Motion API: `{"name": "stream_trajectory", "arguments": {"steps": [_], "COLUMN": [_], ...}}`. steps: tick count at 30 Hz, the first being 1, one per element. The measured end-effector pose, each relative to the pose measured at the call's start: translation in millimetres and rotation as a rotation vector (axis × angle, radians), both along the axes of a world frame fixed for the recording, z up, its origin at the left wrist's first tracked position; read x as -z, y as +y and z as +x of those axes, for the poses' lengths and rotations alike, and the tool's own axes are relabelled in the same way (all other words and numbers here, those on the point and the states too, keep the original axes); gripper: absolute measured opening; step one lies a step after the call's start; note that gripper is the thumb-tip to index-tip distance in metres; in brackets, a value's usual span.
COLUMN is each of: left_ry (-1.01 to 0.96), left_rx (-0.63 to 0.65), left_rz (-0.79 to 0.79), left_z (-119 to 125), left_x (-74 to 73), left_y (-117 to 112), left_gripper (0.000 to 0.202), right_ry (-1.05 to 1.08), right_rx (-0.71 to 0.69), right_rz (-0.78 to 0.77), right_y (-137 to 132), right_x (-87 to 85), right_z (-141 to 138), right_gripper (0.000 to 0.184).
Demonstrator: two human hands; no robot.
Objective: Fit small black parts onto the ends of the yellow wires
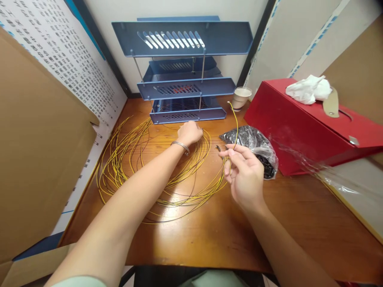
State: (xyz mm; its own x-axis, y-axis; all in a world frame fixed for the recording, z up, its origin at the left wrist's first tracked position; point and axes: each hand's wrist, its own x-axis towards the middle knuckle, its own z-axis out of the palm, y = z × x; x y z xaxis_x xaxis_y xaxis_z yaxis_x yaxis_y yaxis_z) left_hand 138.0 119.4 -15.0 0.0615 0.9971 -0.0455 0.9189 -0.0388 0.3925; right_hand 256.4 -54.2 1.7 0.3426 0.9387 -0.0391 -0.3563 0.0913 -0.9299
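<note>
A loose coil of thin yellow wire, mixed with some darker strands, spreads over the wooden table. At the coil's back edge is my left hand, knuckles up and fingers curled; what they hold, if anything, is hidden under the hand. My right hand pinches yellow wire between thumb and fingers at the coil's right side. One wire end stands up above those fingers, with a pale tip. Just left of my right fingertips lies a small black piece. Behind this hand rests a clear plastic bag of black pieces.
A blue tiered file tray stands against the back wall, with a paper cup beside it. On the right, a red box carries a crumpled white tissue. Cardboard walls the left side.
</note>
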Motion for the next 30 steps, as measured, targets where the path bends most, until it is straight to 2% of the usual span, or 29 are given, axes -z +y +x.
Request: {"name": "stream_trajectory", "arguments": {"steps": [7,17,23,30], "left_ry": [-0.004,-0.065,-0.267,-0.389], "left_rx": [0.021,-0.015,0.165,0.324], "left_rz": [-0.026,-0.049,-0.009,-0.116], "left_z": [-1.4,0.9,2.6,27.3], "left_x": [-1.1,-11.0,-16.9,-15.6], "left_y": [-2.9,1.4,-7.7,-37.2], "left_gripper": [0.036,0.025,0.033,0.026], "right_ry": [0.050,0.043,0.055,0.056], "right_rx": [0.039,0.078,0.094,0.124], "right_rz": [-0.072,-0.056,-0.041,-0.039], "right_y": [4.7,6.6,5.5,6.6], "right_x": [0.9,-5.3,-5.5,-8.9], "right_z": [1.3,2.8,3.3,5.2], "right_gripper": [0.029,0.028,0.029,0.027]}}
